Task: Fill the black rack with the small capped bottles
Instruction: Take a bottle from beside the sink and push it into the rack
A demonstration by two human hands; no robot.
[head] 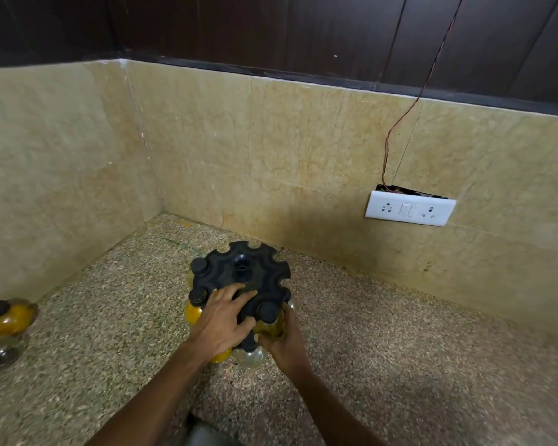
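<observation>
The spread left hand covers the round black plastic rack's near-left slots. Far left, the black-capped amber-filled loose bottles are blurred — the lowest ones cut by the edge.

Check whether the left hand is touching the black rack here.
Touching. The head view shows the left hand lying flat on the top of the black rack, fingers spread across its surface with no gap visible.

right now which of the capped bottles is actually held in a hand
The yellow-filled bottle at the black rack's near right notch: the right hand wraps it. The others sit ungripped.
</observation>
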